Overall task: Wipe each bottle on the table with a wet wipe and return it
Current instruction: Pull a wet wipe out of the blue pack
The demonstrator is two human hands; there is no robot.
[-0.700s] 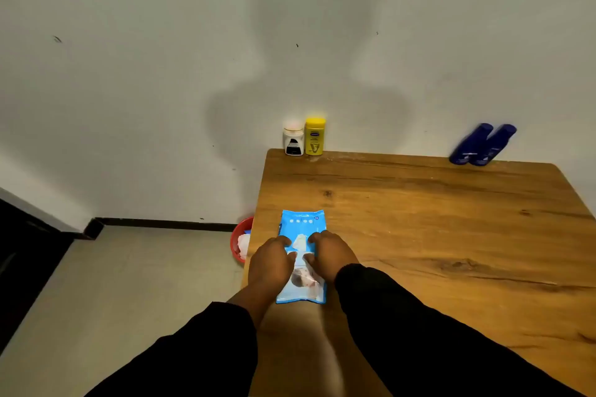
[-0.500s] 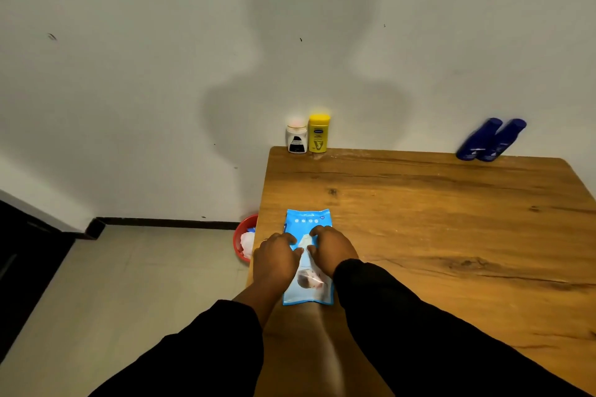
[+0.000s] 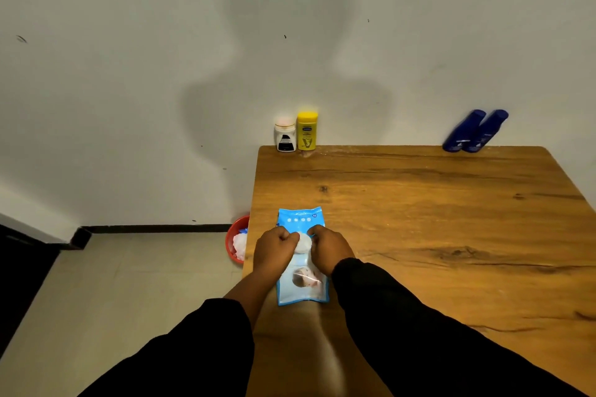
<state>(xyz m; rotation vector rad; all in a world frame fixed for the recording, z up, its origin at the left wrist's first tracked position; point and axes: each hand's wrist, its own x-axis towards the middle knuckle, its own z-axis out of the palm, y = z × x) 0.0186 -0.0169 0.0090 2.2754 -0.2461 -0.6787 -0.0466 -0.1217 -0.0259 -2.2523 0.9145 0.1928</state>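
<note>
Sleeves: two black sleeves reach in from the bottom edge, over the near corner of a wooden table (image 3: 419, 235).
Pack: a blue pack (image 3: 301, 292) lies flat under both hands, its near end poking out toward the wrists.
Left hand: the left hand (image 3: 275, 248) is curled, thumb and fingers pinching the wipe's left edge.
Right hand: the right hand (image 3: 329, 248) is curled the same way, pinching the right edge.
Wipe: a white wipe (image 3: 304, 243) bunches between the two hands, just above the pack (likely damp, limp and light, so best gripped by an edge and spread open).
Bin: a red bin (image 3: 233, 242) sits on the floor just left of the left hand, with white wads inside.
Bottles: well beyond the hands, against the wall, stand a white jar (image 3: 285, 137) and a yellow bottle (image 3: 307, 130), touching. Far to the right, two blue bottles (image 3: 466, 132) lean together. All look light, rigid and smooth, probably slippery once wet, so they are best held round the body.
</note>
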